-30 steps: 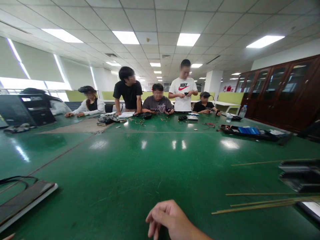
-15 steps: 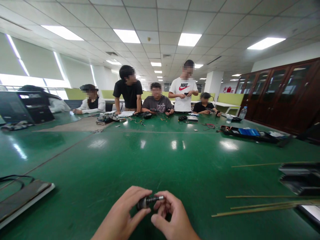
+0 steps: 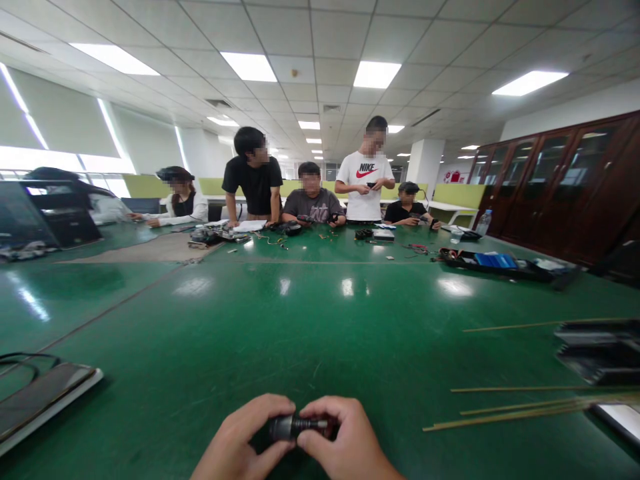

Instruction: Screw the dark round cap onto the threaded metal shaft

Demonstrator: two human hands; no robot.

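Note:
Low in the head view, a dark cylindrical part with a coiled, spring-like neck and a thin metal shaft (image 3: 283,428) lies sideways just above the green table (image 3: 320,333). My left hand (image 3: 240,437) is closed round its thick dark end, between thumb and fingers. From the other side my right hand (image 3: 350,433) pinches the neck and shaft, thumb in front and fingers over the top. The shaft's far tip is partly hidden inside my right hand.
A flat dark device with a pale edge (image 3: 47,403) lies at the left with black cables. Thin yellowish rods (image 3: 500,413) and black channel-shaped pieces (image 3: 597,350) lie at the right. Farther back is a black tray with blue packs (image 3: 493,262). Several people sit or stand beyond.
My right hand has come in from beside the shaft and closed over the neck and shaft. Both hands and the part sit slightly lower, with the shaft more level.

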